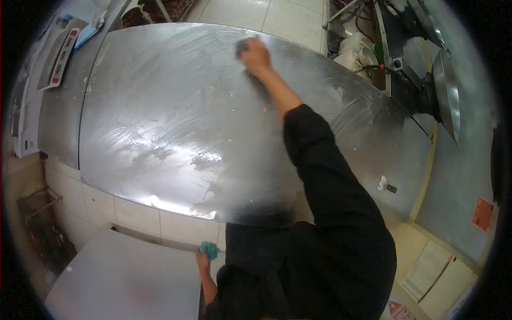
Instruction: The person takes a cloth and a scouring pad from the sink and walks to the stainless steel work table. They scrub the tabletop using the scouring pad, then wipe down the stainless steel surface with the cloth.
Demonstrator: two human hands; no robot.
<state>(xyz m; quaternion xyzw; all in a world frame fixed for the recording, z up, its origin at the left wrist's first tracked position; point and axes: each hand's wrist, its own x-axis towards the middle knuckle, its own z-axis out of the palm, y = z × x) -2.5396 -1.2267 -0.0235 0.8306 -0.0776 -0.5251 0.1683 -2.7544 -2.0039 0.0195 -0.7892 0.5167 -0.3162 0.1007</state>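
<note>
My right hand [257, 55] reaches out over the far edge area of a steel table [176, 106] and is closed on a dark grey pad [242, 49] pressed to the surface. Wet, whitish streaks and small crumbs cover the metal, with an orange bit [265, 110] below my forearm. At the bottom, my left hand [203, 258] hangs beside my body, closed around a teal cloth [209, 249], near a white surface. A small scraper [386, 184] with a dark handle lies on the right part of the table.
A scale [60, 58] with a red-marked panel stands at the upper left. Burner equipment and a metal pan [445, 96] are at the upper right. An open notebook [428, 271] lies at the lower right. A white-topped surface [128, 277] is at the lower left.
</note>
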